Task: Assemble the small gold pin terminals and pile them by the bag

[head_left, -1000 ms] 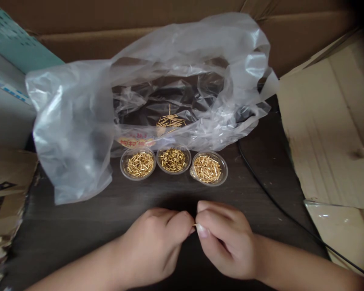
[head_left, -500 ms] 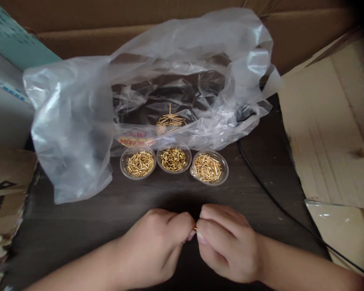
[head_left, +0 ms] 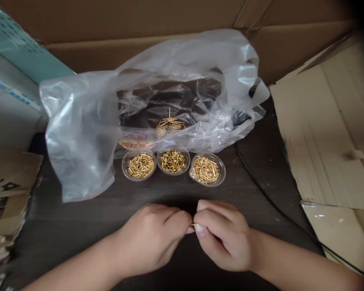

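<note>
A thin gold pin (head_left: 193,224) bridges the fingertips of both hands, its ends hidden in the grips. My left hand (head_left: 157,232) is closed on it from the left, my right hand (head_left: 224,236) from the right. Beyond them stand three round clear cups holding small gold pieces: the left cup (head_left: 139,165), the middle cup (head_left: 173,161) and the right cup (head_left: 207,169). Behind the cups, a loose pile of longer gold pins (head_left: 171,123) lies on the clear plastic bag (head_left: 81,133).
The dark table (head_left: 79,220) lies under everything. A black cable (head_left: 267,198) runs down its right side. Cardboard (head_left: 318,133) stands at the right, with a brown carton (head_left: 139,20) behind and a printed box (head_left: 9,198) at the left.
The view has shifted slightly, so the bag and the table edges appear moved. My hands remain together on the pin, with the right thumb a little more visible.
</note>
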### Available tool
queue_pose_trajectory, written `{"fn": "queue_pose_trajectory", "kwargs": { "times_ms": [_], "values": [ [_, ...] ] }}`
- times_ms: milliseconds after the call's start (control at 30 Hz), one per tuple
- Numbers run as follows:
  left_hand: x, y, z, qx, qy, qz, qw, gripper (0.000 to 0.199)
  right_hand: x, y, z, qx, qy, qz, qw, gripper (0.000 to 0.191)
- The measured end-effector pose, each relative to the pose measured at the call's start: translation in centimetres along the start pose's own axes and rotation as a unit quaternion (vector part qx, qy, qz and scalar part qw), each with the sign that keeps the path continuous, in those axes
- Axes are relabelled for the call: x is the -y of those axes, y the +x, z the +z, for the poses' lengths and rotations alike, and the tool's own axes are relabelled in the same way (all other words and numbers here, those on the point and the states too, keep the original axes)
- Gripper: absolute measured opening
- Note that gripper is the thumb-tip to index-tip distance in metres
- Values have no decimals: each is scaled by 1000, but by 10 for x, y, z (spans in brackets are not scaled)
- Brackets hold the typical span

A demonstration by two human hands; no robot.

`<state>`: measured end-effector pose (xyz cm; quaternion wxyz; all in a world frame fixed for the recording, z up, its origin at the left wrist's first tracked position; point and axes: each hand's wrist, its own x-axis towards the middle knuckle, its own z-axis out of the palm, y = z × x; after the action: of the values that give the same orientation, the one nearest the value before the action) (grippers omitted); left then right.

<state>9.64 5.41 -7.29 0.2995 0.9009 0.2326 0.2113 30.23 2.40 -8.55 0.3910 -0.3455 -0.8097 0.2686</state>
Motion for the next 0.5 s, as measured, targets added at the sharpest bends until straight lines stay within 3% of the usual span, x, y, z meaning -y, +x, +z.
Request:
{"fn": "queue_pose_trajectory", "kwargs": {
  "times_ms": [500],
  "values": [
    [2,-4,-4,-68,-5,6,998,19,-4,-1,1,2,40,-4,999,21]
  ]
}}
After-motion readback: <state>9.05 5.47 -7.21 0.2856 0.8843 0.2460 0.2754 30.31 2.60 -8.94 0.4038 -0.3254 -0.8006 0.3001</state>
